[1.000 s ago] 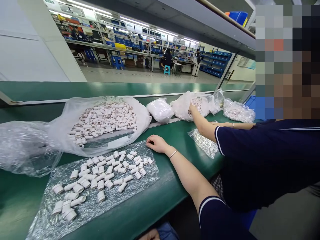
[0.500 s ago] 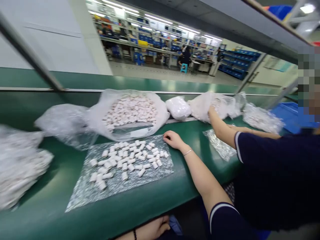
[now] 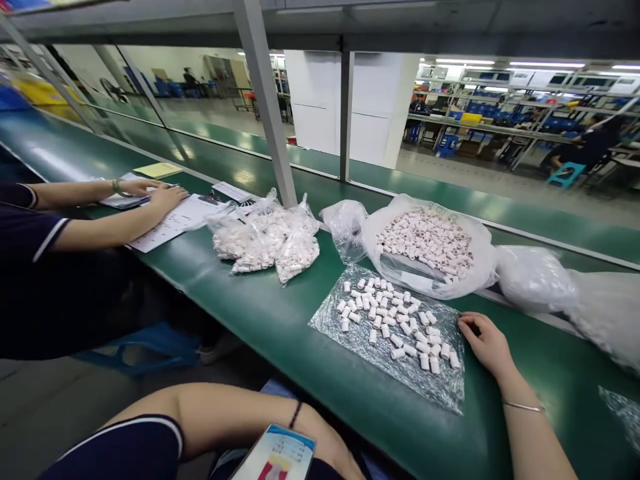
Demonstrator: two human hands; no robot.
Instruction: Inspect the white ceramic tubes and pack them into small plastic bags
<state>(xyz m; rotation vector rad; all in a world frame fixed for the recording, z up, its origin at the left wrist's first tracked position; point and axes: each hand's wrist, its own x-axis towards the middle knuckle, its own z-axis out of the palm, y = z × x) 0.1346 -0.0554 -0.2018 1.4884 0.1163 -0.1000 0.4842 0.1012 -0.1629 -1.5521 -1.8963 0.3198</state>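
Observation:
My right hand (image 3: 486, 345) rests on the green table with curled fingers, the tips at the right edge of a clear plastic sheet (image 3: 330, 313). Whether the fingers pinch that edge, I cannot tell. Scattered over the sheet lie many short white tubular pieces (image 3: 385, 312). Behind it, an opened translucent bag (image 3: 483, 250) holds a heap of similar pieces. My left hand (image 3: 327, 443) is low over my lap, off the table, its fingers hidden or outside the picture. A badge card (image 3: 280, 453) hangs in front of the left wrist.
Filled clear bags (image 3: 267, 237) stand left of the sheet, and more bags (image 3: 537, 277) lie to the right. At far left a co-worker's hands (image 3: 165, 198) lie over papers (image 3: 170, 223). A metal post (image 3: 267, 107) rises behind the bags. A blue stool (image 3: 145, 350) is below.
My view has swung left, so the sheet and bags appear farther right. The co-worker on the right has left view; one on the left has come in. My right hand stays by the sheet.

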